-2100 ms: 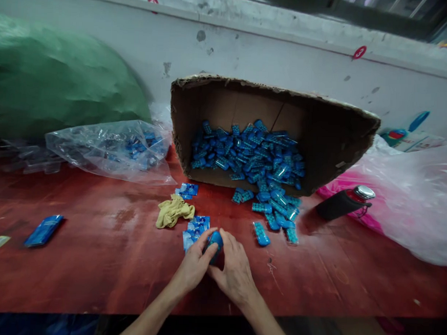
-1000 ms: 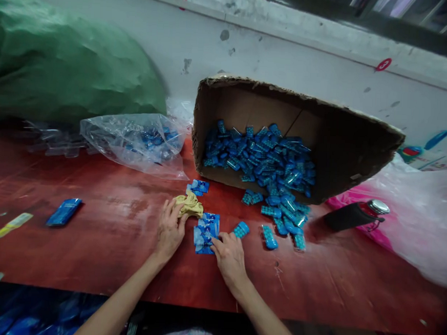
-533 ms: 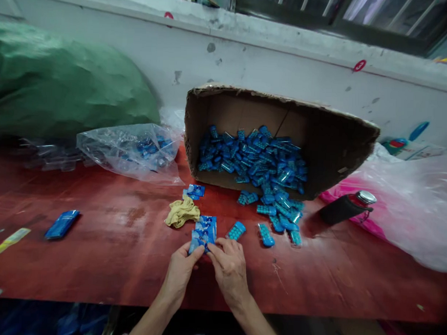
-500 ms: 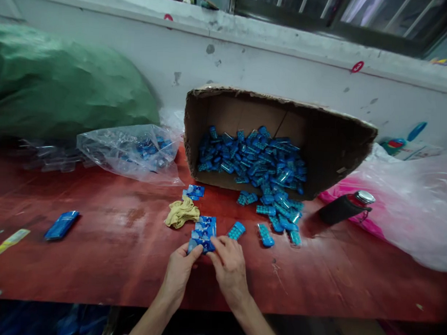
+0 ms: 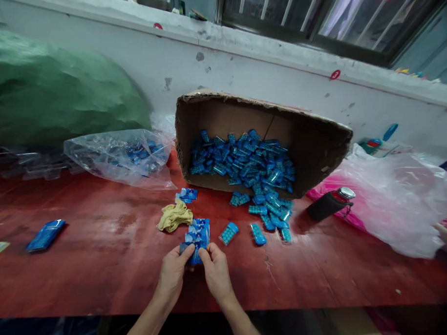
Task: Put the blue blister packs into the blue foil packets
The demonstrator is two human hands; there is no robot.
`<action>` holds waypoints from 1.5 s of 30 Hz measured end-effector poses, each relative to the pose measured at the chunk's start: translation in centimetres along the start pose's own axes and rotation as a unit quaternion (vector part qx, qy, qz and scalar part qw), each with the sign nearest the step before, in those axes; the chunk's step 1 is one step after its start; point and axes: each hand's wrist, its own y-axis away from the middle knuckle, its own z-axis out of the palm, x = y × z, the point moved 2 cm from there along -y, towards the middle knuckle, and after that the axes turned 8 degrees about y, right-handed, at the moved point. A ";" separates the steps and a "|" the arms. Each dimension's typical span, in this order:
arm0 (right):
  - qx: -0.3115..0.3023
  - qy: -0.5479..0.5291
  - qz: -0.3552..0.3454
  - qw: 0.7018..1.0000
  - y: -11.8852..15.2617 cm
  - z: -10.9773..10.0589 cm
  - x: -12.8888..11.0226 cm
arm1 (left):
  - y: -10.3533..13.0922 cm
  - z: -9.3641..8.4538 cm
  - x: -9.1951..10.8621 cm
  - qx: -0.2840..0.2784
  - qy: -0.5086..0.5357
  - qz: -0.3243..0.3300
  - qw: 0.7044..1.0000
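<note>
Near the table's front edge, my left hand (image 5: 173, 272) pinches the left side of a blue printed label (image 5: 195, 255) between thumb and fingers. My right hand (image 5: 215, 272) grips its right side, thumb on top. Just beyond it lie more blue printed labels (image 5: 199, 227), overlapping in a column; where the held one ends is hard to tell. Right of them rests a small clear container with a blue cap and blue round pieces (image 5: 229, 233). A crumpled yellow cloth (image 5: 175, 216) lies to the left, with a few more blue labels (image 5: 188, 193) behind it.
A cardboard box (image 5: 319, 146) lies on its side, spilling many blue containers (image 5: 246, 156) onto the red table (image 5: 106, 261). A dark bottle (image 5: 327, 204) and pink-white plastic bags (image 5: 398, 203) stand right. Leftward are a clear bag (image 5: 99, 153), a green sack (image 5: 65, 88) and a blue packet (image 5: 46, 235).
The view has shifted, so the table things appear further left. My right hand has drawn in from the label column's side to take hold of the label's near right edge. My left hand keeps its pinch.
</note>
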 end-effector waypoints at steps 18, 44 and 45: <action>0.053 -0.012 0.032 0.998 -1.0 0.0 0.3 | -0.4 0.7 0.3 -0.046 -0.036 -0.057 0.997; 0.096 0.051 0.068 0.992 -3.9 -7.1 2.1 | 0.9 0.7 -0.3 -0.023 0.066 -0.176 0.982; 0.092 0.037 0.078 0.992 -3.8 -7.0 2.0 | 0.9 0.8 -0.2 -0.020 0.065 -0.173 0.983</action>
